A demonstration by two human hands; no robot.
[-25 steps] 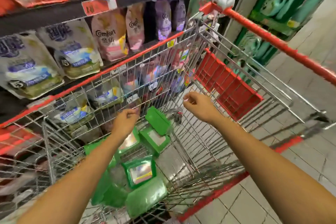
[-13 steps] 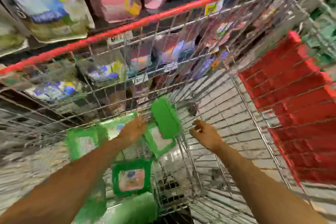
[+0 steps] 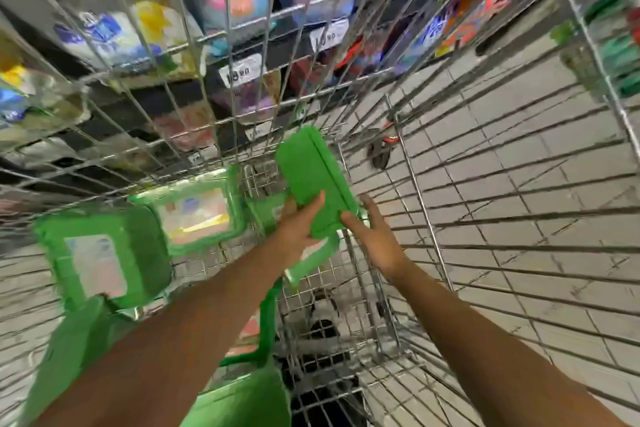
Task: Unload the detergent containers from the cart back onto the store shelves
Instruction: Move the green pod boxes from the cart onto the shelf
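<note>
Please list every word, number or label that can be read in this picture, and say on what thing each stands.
"1" and ".90", middle digit blurred: price tag on the shelf edge.
Second price tag: only "1" is readable.
Upright green container: no text on the side shown.
Labels on the other green containers: too blurred to read.
Shelf pouches: print too blurred to read.

Both forearms stretched forward, left grip [image 3: 298,224] and right grip [image 3: 375,236] clasping green container [image 3: 311,170] between them
</note>
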